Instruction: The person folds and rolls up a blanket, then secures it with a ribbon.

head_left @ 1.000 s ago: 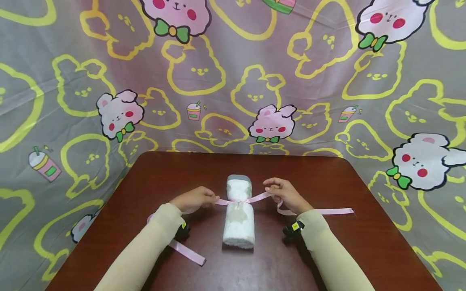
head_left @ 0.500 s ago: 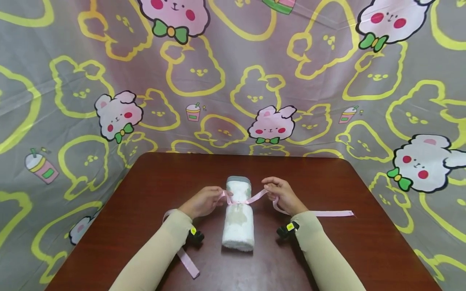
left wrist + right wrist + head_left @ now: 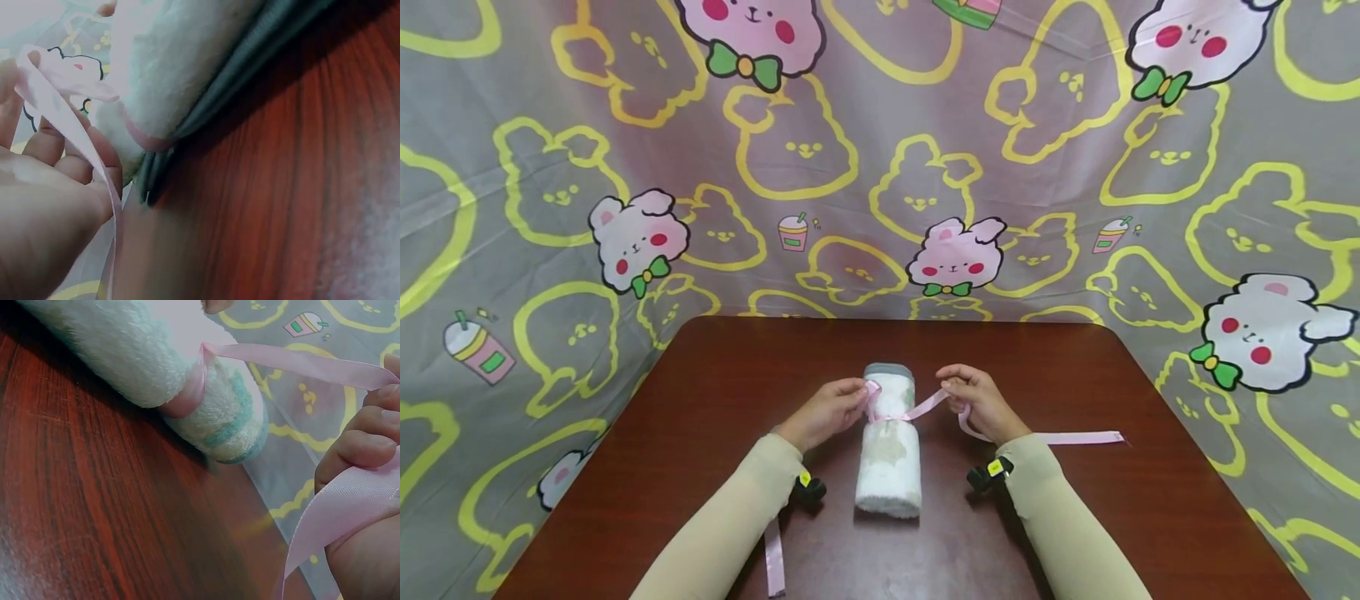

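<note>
A rolled white fluffy towel (image 3: 889,479) with greyish patches lies lengthwise on the table, its grey edge at the far end. Around its middle runs a pink ribbon (image 3: 928,406), drawn in tight. My left hand (image 3: 827,414) pinches one side of the ribbon close to the towel's left; in the left wrist view the ribbon (image 3: 65,122) folds over at the fingertips. On the other side, my right hand (image 3: 987,407) holds the second length up and taut. The right wrist view shows that ribbon (image 3: 300,365) running from the towel into curled fingers (image 3: 362,447).
The brown wooden table (image 3: 1037,358) has rounded far corners. One loose ribbon tail (image 3: 1082,437) lies to the right, another tail (image 3: 774,558) beside the left forearm. A patterned cloth (image 3: 850,125) hangs behind and at both sides.
My left hand has moved right, to the towel, bringing its ribbon up into a fold. The left tail has slid nearer the front edge. My right hand has barely moved.
</note>
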Action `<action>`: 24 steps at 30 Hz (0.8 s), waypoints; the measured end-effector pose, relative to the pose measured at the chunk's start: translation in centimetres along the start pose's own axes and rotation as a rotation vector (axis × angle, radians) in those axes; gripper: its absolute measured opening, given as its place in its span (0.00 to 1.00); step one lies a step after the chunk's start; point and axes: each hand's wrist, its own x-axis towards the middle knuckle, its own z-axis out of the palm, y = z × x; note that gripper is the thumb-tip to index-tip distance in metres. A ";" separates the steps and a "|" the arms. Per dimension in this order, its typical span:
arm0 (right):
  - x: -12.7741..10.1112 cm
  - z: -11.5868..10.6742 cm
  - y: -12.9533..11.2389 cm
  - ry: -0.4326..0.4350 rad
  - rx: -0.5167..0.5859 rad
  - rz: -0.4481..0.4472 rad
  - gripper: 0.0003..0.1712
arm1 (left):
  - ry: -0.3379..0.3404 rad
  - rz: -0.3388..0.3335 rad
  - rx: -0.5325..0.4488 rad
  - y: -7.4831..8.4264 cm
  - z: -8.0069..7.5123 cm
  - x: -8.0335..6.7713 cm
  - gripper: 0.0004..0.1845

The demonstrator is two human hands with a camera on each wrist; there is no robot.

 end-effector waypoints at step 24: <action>-0.4 -0.3 -1.0 0.004 -0.064 0.027 0.10 | 0.195 0.086 0.361 -1.5 1.9 0.6 0.20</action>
